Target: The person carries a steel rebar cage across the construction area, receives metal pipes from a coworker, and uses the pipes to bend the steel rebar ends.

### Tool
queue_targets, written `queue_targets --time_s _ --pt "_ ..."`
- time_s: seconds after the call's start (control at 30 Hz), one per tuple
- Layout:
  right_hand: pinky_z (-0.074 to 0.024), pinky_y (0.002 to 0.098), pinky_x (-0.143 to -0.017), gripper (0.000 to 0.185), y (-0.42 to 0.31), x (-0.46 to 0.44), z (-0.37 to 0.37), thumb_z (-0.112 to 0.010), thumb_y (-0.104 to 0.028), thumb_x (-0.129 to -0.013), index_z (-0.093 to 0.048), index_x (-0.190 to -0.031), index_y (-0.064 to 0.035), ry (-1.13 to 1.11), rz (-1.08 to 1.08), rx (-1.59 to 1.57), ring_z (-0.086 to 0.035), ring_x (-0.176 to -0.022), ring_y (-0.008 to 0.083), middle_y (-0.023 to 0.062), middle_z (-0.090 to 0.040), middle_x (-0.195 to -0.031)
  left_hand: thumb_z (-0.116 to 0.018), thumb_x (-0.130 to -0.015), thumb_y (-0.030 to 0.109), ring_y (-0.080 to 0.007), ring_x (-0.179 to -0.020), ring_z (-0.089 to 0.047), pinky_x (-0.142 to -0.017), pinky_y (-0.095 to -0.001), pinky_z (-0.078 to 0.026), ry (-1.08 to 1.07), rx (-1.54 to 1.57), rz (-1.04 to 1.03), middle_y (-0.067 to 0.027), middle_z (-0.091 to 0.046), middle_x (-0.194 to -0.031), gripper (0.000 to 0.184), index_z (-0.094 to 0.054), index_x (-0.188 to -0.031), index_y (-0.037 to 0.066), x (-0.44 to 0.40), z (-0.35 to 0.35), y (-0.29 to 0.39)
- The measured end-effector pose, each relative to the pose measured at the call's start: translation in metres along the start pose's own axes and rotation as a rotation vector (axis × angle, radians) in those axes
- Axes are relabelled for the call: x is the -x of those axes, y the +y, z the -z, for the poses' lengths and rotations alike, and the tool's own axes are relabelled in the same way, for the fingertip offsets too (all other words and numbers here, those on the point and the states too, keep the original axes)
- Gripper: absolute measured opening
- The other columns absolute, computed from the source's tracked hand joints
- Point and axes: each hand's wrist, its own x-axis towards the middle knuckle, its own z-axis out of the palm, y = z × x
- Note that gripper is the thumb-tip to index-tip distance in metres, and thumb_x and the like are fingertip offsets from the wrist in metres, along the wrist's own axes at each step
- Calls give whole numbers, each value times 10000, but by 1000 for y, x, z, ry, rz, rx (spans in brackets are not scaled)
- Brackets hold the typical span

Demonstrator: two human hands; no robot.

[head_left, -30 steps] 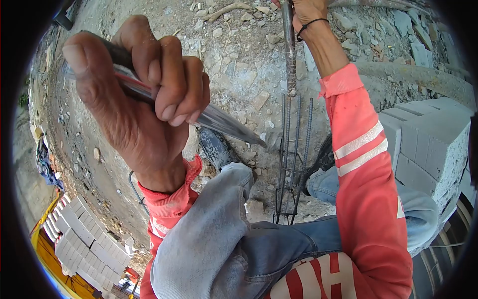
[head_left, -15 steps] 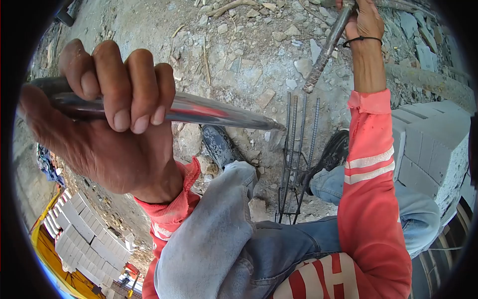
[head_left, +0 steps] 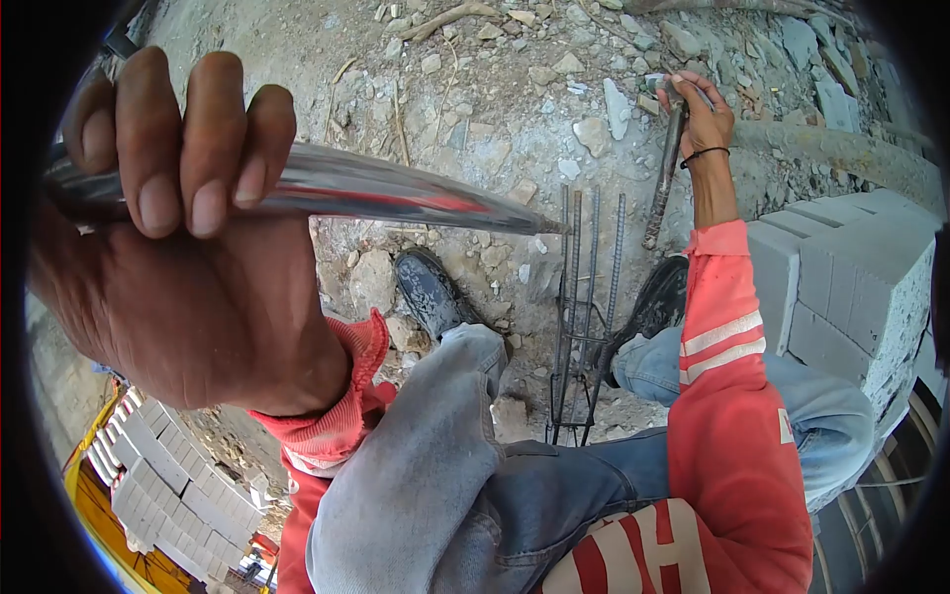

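Note:
My left hand (head_left: 188, 238), large at the left of the view, is wrapped round a shiny metal pipe (head_left: 396, 193). The pipe's far end lies at the tops of upright steel bars (head_left: 591, 257), which are tied with stirrups into a cage standing between my shoes. At the upper right, my right hand (head_left: 705, 117) grips the upper end of a shorter, darker metal bar (head_left: 665, 183). That bar hangs down, slightly tilted, to the right of the cage and apart from it.
Pale grey blocks (head_left: 841, 287) are stacked at the right, and more blocks (head_left: 178, 485) at the lower left beside a yellow sheet (head_left: 89, 495). Stones and rubble cover the ground. My black shoes (head_left: 431, 292) flank the cage.
My left hand has moved left, and its pipe has turned nearer to level. The right hand moved right, then down, taking its bar off the cage tops to their right side.

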Motion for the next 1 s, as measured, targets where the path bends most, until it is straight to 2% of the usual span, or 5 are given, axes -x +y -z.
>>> queue_targets --time_s 0.2,0.33,0.6,0.83,1.0 --pt "-595 332 -750 187 36 7 19 -759 -15 -821 -696 -996 1 67 -73 118 -673 -916 197 112 -693 -1010 -550 -978 343 -114 -637 -387 -652 -277 -342 6 8 0 -1 -394 -692 321 -423 -829 88 -5 1 2" --pt "-488 283 -867 308 34 21 29 -851 -155 -735 -759 -1019 -79 -22 61 617 -634 -966 160 73 -705 -1068 -528 -991 351 -113 -640 -388 -655 -275 -343 52 -33 -14 0 -392 -697 328 -428 -825 86 -4 -5 1" --pt "-529 370 -887 435 0 8 22 -851 -246 -682 -726 -1080 -124 -82 392 1115 -682 -952 275 130 -716 -1018 -481 -1024 413 -115 -656 -390 -665 -277 -343 -77 -90 -20 -2 -417 -718 369 -507 -894 69 -3 -29 -33" --pt "-519 305 -910 286 -100 58 -85 -694 -172 -918 -668 -1143 4 -457 376 452 -674 -1012 179 116 -706 -1057 -467 -1035 410 -113 -647 -389 -644 -276 -343 -56 -98 -35 2 -408 -703 361 -521 -911 75 -11 -36 -37" --pt "-492 323 -963 425 -117 124 -136 -700 -102 -863 -579 -1258 -6 -1069 203 93 -634 -1059 160 104 -673 -1108 -462 -1041 393 -114 -645 -394 -642 -276 -343 -36 -137 -113 -1 -406 -698 347 -494 -882 87 -10 -47 -43"
